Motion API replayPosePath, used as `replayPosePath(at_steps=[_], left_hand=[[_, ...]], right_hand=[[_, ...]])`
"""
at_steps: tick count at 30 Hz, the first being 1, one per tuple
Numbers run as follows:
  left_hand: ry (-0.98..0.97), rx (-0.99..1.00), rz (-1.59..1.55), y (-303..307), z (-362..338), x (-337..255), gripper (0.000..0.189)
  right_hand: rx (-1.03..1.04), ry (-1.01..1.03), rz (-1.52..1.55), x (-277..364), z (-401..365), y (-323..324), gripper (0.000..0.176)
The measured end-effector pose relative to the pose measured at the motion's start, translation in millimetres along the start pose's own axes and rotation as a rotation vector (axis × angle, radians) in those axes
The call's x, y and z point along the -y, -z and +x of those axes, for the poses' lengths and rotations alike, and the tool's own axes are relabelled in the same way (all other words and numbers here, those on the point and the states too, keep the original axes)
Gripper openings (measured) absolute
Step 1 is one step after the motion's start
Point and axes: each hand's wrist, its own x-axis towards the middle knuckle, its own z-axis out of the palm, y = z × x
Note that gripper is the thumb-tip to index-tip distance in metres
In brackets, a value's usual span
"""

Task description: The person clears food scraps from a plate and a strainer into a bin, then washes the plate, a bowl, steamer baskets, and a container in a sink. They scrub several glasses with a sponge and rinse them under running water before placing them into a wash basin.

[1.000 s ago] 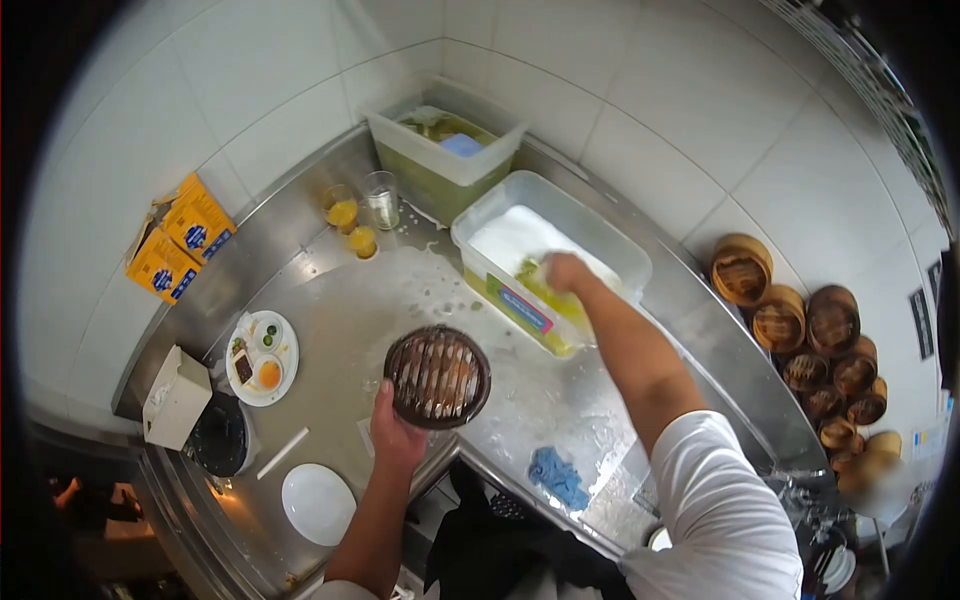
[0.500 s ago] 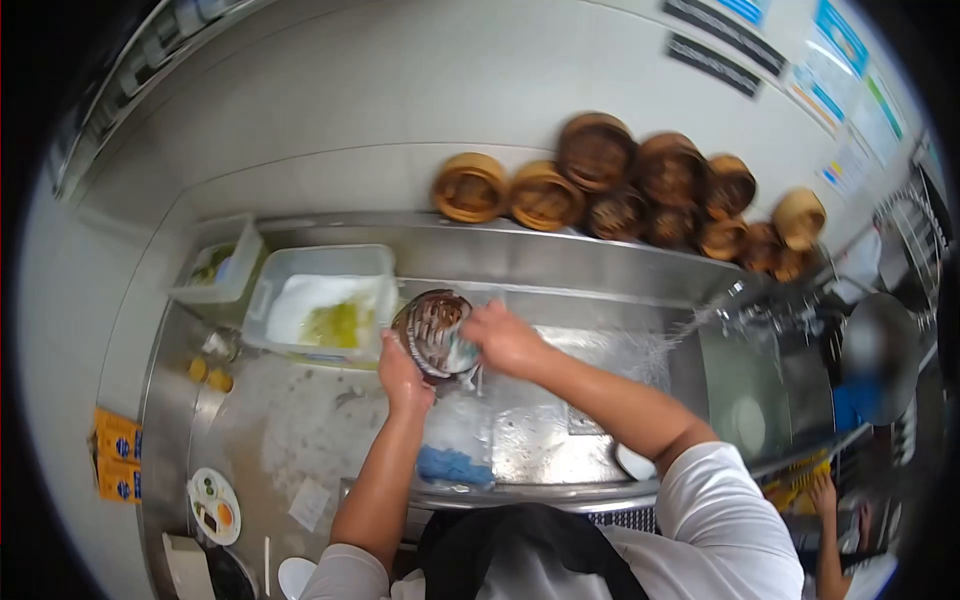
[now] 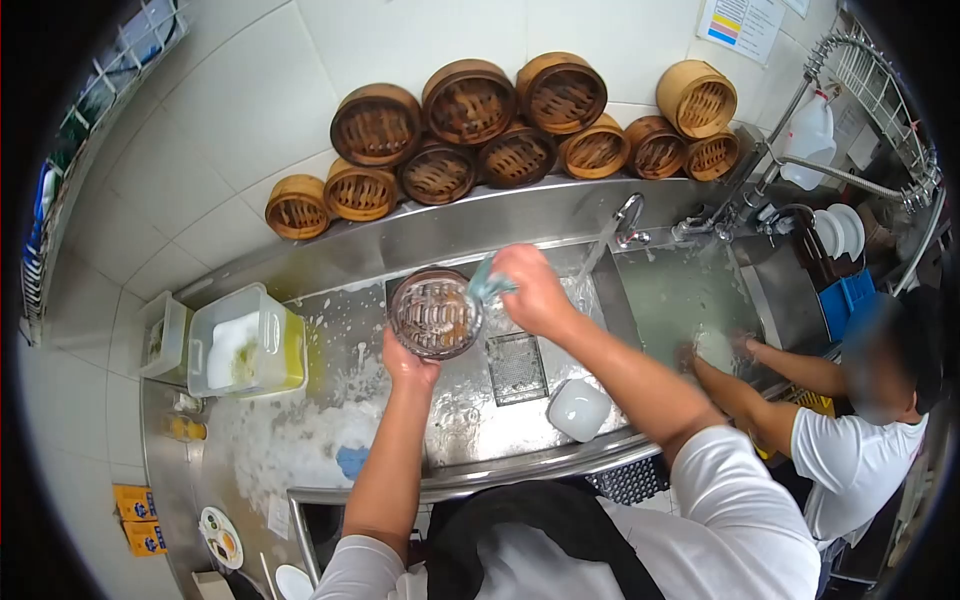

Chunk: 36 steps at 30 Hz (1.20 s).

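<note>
My left hand [image 3: 410, 365] grips the lower left rim of a round, dark bamboo steamer basket [image 3: 436, 312], tilted so its slatted base faces me. The slats look wet. My right hand [image 3: 532, 288] is closed on a teal scrubbing cloth [image 3: 487, 284] at the basket's upper right rim. The cloth's exact kind is blurred. Below the basket is the wet steel sink counter [image 3: 460, 430], with a square drain grate [image 3: 517, 368] and a white bowl [image 3: 579, 410] to the right.
Bamboo steamers [image 3: 470, 102] stand stacked along the back ledge. Soapy water fills a plastic tub [image 3: 293, 350] at left. A tap [image 3: 630, 220] runs beside a water-filled basin [image 3: 660, 290], where a co-worker's hands [image 3: 745, 345] hold a white dish. A blue cloth [image 3: 352, 461] lies amid foam.
My view has swung right, bringing the co-worker and running tap into sight. The cloth has moved from the basket's inside to its upper right rim. Less foam shows on the basket.
</note>
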Motion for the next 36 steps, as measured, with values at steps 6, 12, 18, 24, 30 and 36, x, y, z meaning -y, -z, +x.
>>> replayPosePath(at_steps=[6,12,18,24,30,36], left_hand=[[0.122,0.233,-0.145,-24,-27,57,0.049],[-0.010,0.222,0.471,-37,-47,85,0.051],[0.069,0.131,0.529,-61,-52,107,0.052],[0.370,-0.092,0.041,-76,-56,119,0.051],[0.149,0.292,0.328,-76,-77,144,0.039],[0.118,0.370,0.211,-79,-86,159,0.038]], right_hand=[[-1.017,-0.285,0.687,46,-41,-51,0.038],[-0.088,-0.383,0.459,-54,-42,19,0.039],[-0.414,-0.447,0.299,-34,-49,30,0.031],[-0.971,-0.599,0.593,-26,-125,2,0.032],[-0.887,-0.181,0.203,29,-137,2,0.038],[-0.732,-0.041,-0.150,19,-120,23,0.037]])
